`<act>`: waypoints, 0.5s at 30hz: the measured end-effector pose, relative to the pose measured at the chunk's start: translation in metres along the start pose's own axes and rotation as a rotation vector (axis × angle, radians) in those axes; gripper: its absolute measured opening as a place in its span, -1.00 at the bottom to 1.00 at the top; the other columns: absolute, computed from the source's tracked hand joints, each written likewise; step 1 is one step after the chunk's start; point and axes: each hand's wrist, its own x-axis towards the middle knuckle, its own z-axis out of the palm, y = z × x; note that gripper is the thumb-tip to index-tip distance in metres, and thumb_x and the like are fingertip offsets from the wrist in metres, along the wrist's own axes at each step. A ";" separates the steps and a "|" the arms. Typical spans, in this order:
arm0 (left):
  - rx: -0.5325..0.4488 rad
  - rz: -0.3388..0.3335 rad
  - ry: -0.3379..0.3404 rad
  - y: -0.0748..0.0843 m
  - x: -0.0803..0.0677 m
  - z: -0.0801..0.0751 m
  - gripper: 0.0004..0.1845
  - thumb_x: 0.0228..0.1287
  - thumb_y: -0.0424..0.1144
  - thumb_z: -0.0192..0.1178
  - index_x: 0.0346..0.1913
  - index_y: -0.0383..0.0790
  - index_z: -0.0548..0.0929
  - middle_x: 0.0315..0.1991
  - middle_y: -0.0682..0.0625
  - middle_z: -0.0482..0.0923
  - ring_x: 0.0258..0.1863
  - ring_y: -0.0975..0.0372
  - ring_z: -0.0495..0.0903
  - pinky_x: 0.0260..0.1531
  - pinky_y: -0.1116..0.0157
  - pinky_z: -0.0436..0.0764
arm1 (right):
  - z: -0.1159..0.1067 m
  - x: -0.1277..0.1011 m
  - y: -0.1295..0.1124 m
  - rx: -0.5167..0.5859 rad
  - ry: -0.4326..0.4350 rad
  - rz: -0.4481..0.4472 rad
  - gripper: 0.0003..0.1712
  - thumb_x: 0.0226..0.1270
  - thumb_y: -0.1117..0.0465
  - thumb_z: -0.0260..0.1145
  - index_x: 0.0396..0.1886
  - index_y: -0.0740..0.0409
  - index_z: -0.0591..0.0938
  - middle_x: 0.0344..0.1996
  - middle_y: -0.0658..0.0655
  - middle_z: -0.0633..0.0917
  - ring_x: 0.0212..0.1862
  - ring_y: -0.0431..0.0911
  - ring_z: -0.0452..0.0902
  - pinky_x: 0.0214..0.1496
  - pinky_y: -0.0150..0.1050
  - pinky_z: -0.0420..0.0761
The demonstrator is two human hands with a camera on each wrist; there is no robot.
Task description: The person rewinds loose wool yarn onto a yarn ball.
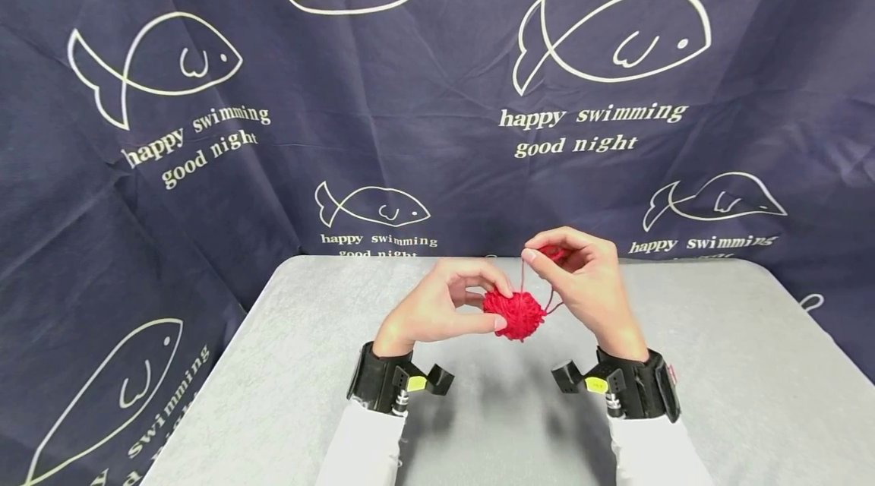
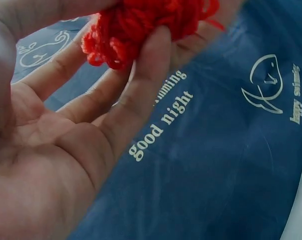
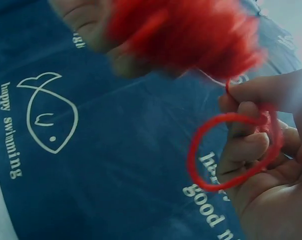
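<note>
A small ball of red yarn (image 1: 517,316) is held by my left hand (image 1: 444,302), thumb on the near side and fingers on the far side, above the table. In the left wrist view, fingertips press into the looped strands of the yarn ball (image 2: 140,30). My right hand (image 1: 589,281), up and to the right of the ball, pinches a strand of red yarn (image 1: 522,273) between thumb and index finger. More yarn lies within its curled fingers. In the right wrist view a loose loop of yarn (image 3: 193,155) hangs from that hand, and the ball appears blurred.
Beneath both hands is a light grey table (image 1: 294,364) with rounded far corners. Behind it hangs a dark blue curtain (image 1: 444,91) printed with white fish and lettering. Each wrist wears a black strap (image 1: 376,380) with a small camera mount.
</note>
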 end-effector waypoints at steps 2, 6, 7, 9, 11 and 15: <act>-0.039 0.029 0.002 0.002 0.000 0.000 -0.68 0.07 -0.65 0.37 -0.08 -0.47 0.62 -0.16 -0.23 0.59 -0.18 0.05 0.63 -0.18 -0.06 0.74 | 0.002 0.001 0.006 -0.014 -0.017 0.023 -0.90 0.25 0.38 0.48 -0.24 0.24 0.76 -0.46 0.08 0.69 -0.55 -0.12 0.43 -0.56 -0.35 0.44; -0.114 0.092 0.086 0.004 0.000 0.000 -0.66 0.04 -0.71 0.34 -0.09 -0.59 0.56 -0.09 -0.13 0.62 -0.10 0.11 0.64 -0.13 0.02 0.74 | 0.007 0.002 0.019 -0.001 -0.078 0.076 -0.89 0.24 0.41 0.46 -0.24 0.27 0.75 -0.46 0.06 0.72 -0.57 -0.11 0.51 -0.57 -0.33 0.53; -0.133 0.109 0.125 0.004 0.000 0.000 -0.66 0.03 -0.71 0.33 -0.09 -0.62 0.54 -0.08 -0.10 0.63 -0.09 0.12 0.65 -0.11 0.06 0.74 | 0.008 0.002 0.021 0.009 -0.097 0.087 -0.89 0.23 0.44 0.45 -0.23 0.29 0.75 -0.45 0.05 0.73 -0.57 -0.11 0.54 -0.58 -0.33 0.55; -0.157 0.144 0.227 0.004 0.000 0.000 -0.66 0.03 -0.70 0.34 -0.09 -0.63 0.53 -0.08 -0.06 0.65 -0.09 0.15 0.66 -0.09 0.14 0.73 | 0.011 0.002 0.026 0.029 -0.139 0.089 -0.87 0.21 0.52 0.40 -0.24 0.34 0.73 -0.47 0.05 0.72 -0.56 -0.12 0.56 -0.60 -0.33 0.54; -0.166 0.172 0.357 0.004 0.002 0.000 -0.67 0.04 -0.66 0.35 -0.09 -0.56 0.59 -0.09 -0.05 0.68 -0.11 0.17 0.68 -0.11 0.23 0.73 | 0.015 0.002 0.029 0.035 -0.182 0.077 -0.84 0.18 0.56 0.38 -0.24 0.35 0.72 -0.46 0.04 0.73 -0.56 -0.14 0.55 -0.60 -0.35 0.52; -0.144 0.160 0.627 0.003 0.005 -0.001 -0.65 0.04 -0.63 0.36 -0.08 -0.34 0.69 -0.16 -0.02 0.71 -0.20 0.19 0.69 -0.21 0.35 0.70 | 0.021 0.001 0.028 0.003 -0.261 0.037 -0.86 0.19 0.51 0.43 -0.29 0.26 0.74 -0.50 0.02 0.70 -0.57 -0.16 0.48 -0.60 -0.37 0.42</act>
